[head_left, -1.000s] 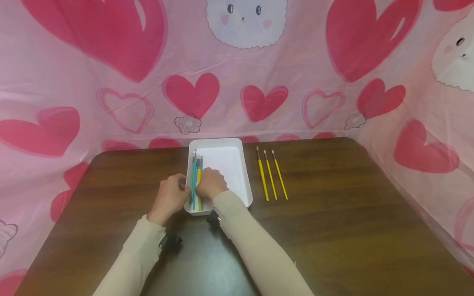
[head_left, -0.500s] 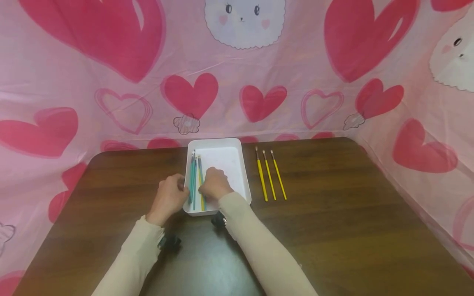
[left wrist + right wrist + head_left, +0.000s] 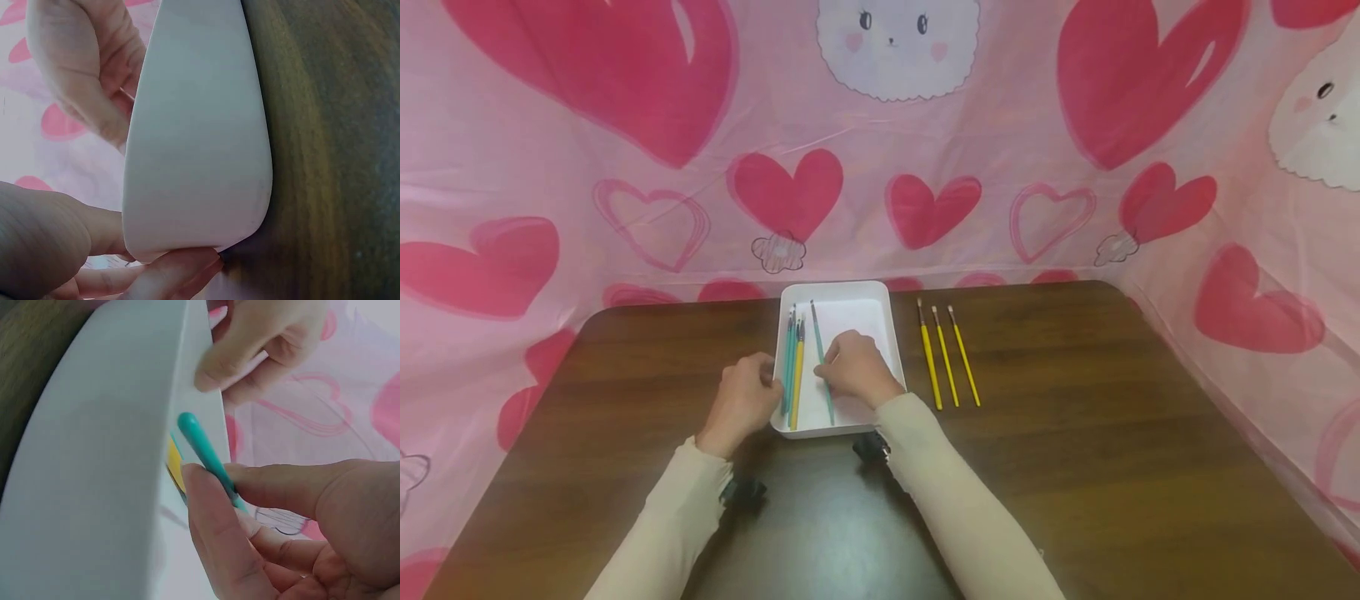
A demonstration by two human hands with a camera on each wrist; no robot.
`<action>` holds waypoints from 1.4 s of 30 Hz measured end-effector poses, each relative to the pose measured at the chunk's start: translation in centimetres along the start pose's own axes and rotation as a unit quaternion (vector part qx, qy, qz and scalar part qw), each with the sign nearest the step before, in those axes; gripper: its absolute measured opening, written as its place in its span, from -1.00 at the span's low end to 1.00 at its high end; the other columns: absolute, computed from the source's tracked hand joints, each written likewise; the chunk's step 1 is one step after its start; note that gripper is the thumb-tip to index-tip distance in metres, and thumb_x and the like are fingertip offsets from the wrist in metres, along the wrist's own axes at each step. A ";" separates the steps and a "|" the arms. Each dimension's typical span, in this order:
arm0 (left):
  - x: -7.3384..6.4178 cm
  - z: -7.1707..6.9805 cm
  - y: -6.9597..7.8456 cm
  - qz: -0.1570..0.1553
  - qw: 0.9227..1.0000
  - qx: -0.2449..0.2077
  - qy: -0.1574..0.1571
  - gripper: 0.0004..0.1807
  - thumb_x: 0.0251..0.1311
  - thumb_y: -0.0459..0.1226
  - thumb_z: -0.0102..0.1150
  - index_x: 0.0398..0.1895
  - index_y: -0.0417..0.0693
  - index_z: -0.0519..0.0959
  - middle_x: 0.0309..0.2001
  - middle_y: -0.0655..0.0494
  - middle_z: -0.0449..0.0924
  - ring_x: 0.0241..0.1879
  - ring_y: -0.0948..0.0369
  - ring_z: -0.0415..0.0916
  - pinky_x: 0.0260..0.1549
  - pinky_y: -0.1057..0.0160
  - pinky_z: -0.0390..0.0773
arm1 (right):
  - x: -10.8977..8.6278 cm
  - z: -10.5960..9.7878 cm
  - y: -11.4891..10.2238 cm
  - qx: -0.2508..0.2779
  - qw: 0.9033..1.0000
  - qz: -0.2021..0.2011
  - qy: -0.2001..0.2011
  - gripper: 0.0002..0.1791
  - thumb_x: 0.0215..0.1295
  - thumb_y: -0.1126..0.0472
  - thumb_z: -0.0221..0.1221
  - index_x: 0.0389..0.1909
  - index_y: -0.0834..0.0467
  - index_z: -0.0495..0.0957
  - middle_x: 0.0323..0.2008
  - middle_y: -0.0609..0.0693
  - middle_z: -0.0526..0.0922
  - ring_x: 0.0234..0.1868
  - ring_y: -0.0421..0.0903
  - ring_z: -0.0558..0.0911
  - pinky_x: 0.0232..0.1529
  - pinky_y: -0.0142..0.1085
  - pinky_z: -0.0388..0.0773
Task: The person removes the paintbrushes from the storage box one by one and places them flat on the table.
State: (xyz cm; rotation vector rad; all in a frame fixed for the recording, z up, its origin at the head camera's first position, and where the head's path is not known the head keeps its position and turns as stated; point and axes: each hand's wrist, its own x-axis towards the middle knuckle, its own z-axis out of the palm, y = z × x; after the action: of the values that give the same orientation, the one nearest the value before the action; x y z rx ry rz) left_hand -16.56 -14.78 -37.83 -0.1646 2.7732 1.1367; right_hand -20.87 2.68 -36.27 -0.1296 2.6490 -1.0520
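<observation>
A white tray [image 3: 857, 310] lies on the table, and my left hand [image 3: 741, 406] holds its left wall. In the left wrist view, its fingers press the outside of the tray wall [image 3: 197, 131] with the thumb at the rim. My right hand [image 3: 859, 367], over the tray, pinches a teal paintbrush [image 3: 817, 333] between thumb and fingers, bristle end pointing away. The right wrist view shows the teal handle's rounded end [image 3: 199, 440] by the rim. Along the tray's left side lie a yellow paintbrush [image 3: 797, 375] and several teal paintbrushes [image 3: 788, 358], partly overlapping.
Three yellow paintbrushes [image 3: 944, 354] lie side by side on the brown wooden table [image 3: 1112, 433], right of the tray. A pink heart-printed cloth [image 3: 925, 125] hangs behind the table and along its sides.
My right hand has moved right within the tray, drawing one teal paintbrush away from the others. The yellow paintbrush now lies beside the teal ones at left. My left hand stays on the tray wall.
</observation>
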 end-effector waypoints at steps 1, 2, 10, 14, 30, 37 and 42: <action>0.0 0.0 0.0 0.000 1.000 0.001 -0.001 -0.52 0.38 -0.28 0.15 0.33 -0.25 0.45 0.15 -0.26 0.61 0.00 -0.10 0.65 0.07 -0.16 0.68 | -0.1 -0.2 0.1 0.003 1.000 0.003 -0.002 -0.78 0.32 0.09 0.34 -0.36 0.18 0.63 -0.47 0.00 0.67 -0.47 -0.12 0.64 -0.35 -0.33 0.56; 0.0 0.1 0.0 0.000 1.000 0.001 -0.002 -0.52 0.38 -0.28 0.14 0.33 -0.25 0.45 0.15 -0.26 0.61 0.01 -0.11 0.65 0.08 -0.17 0.67 | -0.2 -0.4 0.2 0.004 1.000 0.005 -0.003 -0.78 0.32 0.09 0.34 -0.36 0.17 0.63 -0.46 -0.01 0.68 -0.47 -0.12 0.65 -0.35 -0.34 0.56; 0.1 0.5 0.1 -0.014 1.000 0.004 -0.003 -0.50 0.37 -0.27 0.16 0.34 -0.23 0.44 0.16 -0.24 0.60 0.04 -0.11 0.63 0.09 -0.18 0.66 | -1.1 -1.4 1.0 0.038 0.999 0.019 0.006 -0.79 0.29 0.12 0.36 -0.33 0.19 0.63 -0.40 0.04 0.68 -0.48 -0.12 0.69 -0.39 -0.32 0.62; 0.1 0.6 0.3 -0.019 1.000 0.006 -0.003 -0.49 0.38 -0.27 0.16 0.35 -0.22 0.43 0.17 -0.24 0.59 0.05 -0.12 0.63 0.09 -0.19 0.66 | -1.4 -1.9 1.4 0.044 0.999 0.010 0.005 -0.80 0.31 0.12 0.34 -0.31 0.19 0.64 -0.40 0.03 0.70 -0.48 -0.13 0.72 -0.36 -0.30 0.64; -0.2 0.3 0.1 0.007 1.000 0.014 0.010 -0.49 0.38 -0.29 0.12 0.35 -0.27 0.42 0.20 -0.29 0.57 0.06 -0.15 0.62 0.11 -0.20 0.65 | -1.8 -5.4 2.3 0.064 0.998 0.003 0.006 -0.78 0.30 0.17 0.35 -0.21 0.25 0.62 -0.34 0.11 0.71 -0.53 -0.11 0.76 -0.25 -0.23 0.77; -0.2 0.3 0.2 0.008 1.000 0.014 0.010 -0.50 0.37 -0.29 0.13 0.34 -0.27 0.43 0.20 -0.29 0.58 0.06 -0.16 0.62 0.10 -0.20 0.65 | -1.7 -5.6 2.6 0.055 0.998 0.010 -0.002 -0.78 0.29 0.16 0.36 -0.22 0.24 0.62 -0.33 0.11 0.70 -0.52 -0.11 0.75 -0.18 -0.20 0.77; -0.1 0.2 0.2 0.005 1.000 0.015 0.009 -0.50 0.38 -0.29 0.13 0.35 -0.27 0.43 0.20 -0.29 0.58 0.05 -0.15 0.62 0.09 -0.20 0.66 | -1.6 -5.8 2.8 0.058 0.998 0.015 -0.006 -0.78 0.29 0.17 0.36 -0.22 0.25 0.62 -0.32 0.12 0.69 -0.50 -0.10 0.76 -0.19 -0.20 0.78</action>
State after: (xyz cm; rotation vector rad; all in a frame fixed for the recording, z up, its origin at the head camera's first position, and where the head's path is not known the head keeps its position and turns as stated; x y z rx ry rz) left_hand -16.43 -14.50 -37.83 -0.1590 2.8071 1.1008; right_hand -20.95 8.85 -33.79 -0.0705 2.5630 -1.1885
